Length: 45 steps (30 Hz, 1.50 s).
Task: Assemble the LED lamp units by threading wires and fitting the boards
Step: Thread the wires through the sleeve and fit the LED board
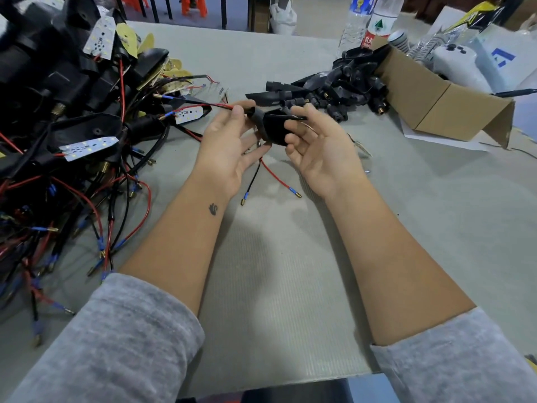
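Observation:
A black lamp housing [274, 126] is held between both hands above the grey table [279, 257]. My left hand [229, 146] pinches the red and black wires [220, 105] where they enter the housing's stem at its upper left. My right hand [316, 146] grips the housing's right side, thumb over its top edge. From under the housing a black wire [252, 181] and a red wire [279, 178] hang down to the table, each ending in a brass bullet connector. A small white LED board [189, 114] lies just left of my left hand.
A big heap of assembled black lamps, LED boards and wires [72, 126] fills the left side. Loose black housings [334, 88] lie behind my hands. An open cardboard box [430, 97] and two water bottles [369, 21] stand at the back right.

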Each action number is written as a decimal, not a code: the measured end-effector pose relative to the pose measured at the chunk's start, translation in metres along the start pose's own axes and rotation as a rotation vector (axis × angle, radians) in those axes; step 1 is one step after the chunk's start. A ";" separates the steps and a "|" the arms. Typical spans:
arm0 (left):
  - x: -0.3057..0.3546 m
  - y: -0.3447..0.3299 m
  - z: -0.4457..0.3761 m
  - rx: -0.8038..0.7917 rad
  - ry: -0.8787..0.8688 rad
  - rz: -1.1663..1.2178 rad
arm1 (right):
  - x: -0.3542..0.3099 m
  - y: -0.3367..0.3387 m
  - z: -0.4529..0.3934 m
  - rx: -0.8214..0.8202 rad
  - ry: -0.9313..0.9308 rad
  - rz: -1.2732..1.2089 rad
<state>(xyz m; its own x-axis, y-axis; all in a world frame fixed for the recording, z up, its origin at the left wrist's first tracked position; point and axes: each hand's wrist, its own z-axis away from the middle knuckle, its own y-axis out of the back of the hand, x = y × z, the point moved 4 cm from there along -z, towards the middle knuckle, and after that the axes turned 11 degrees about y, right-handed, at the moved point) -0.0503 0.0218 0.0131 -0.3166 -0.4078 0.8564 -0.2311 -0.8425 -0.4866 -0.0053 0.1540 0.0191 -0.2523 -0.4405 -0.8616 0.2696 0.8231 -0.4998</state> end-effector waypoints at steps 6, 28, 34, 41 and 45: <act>0.004 0.007 -0.003 0.079 0.007 0.157 | -0.001 0.014 -0.003 0.185 -0.019 -0.209; 0.006 0.013 -0.003 0.110 -0.011 0.204 | -0.002 0.008 -0.003 0.137 0.034 -0.026; 0.006 0.015 -0.003 0.186 -0.031 0.165 | -0.003 0.015 -0.005 0.309 0.104 -0.018; 0.008 0.017 -0.003 0.240 -0.049 0.142 | -0.004 0.013 -0.004 0.229 0.166 0.085; 0.006 0.016 -0.005 0.227 -0.023 0.131 | -0.007 0.013 -0.004 0.227 0.134 0.008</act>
<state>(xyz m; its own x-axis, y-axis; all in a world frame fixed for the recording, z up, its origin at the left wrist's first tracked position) -0.0605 0.0078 0.0093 -0.3085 -0.5247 0.7934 0.0241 -0.8381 -0.5449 -0.0032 0.1695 0.0188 -0.3662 -0.3699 -0.8539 0.4699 0.7185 -0.5128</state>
